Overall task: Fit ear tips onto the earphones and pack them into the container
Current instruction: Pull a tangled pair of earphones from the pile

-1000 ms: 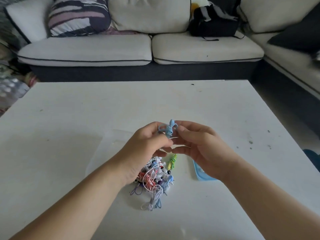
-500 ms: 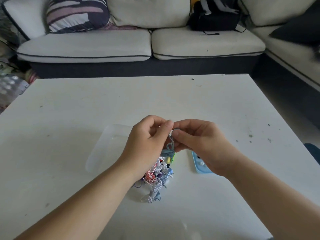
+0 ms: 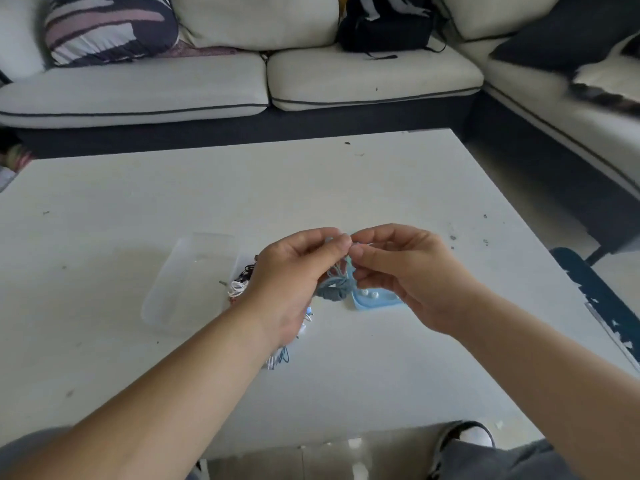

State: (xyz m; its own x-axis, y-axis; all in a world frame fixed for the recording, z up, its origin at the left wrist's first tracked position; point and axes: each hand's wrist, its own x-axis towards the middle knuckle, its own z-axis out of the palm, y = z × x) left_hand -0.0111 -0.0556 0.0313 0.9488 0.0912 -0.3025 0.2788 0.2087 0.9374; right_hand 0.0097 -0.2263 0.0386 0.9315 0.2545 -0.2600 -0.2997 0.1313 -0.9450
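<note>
Blue-grey coiled wired earphone [image 3: 333,289] hangs pinched between left hand [image 3: 294,275] and right hand [image 3: 405,268]; clear plastic container [image 3: 187,282] at nine o'clock.

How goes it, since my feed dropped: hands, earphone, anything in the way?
Left grip and right grip both pinch the coiled blue-grey earphone above the white table. White ear tips lie in light-blue tray. Clear plastic container at left, nothing blocking.

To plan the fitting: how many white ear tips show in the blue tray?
2: one ear tip and another beside it, in the blue tray. The right hand covers part of it, so more may be hidden.
</note>
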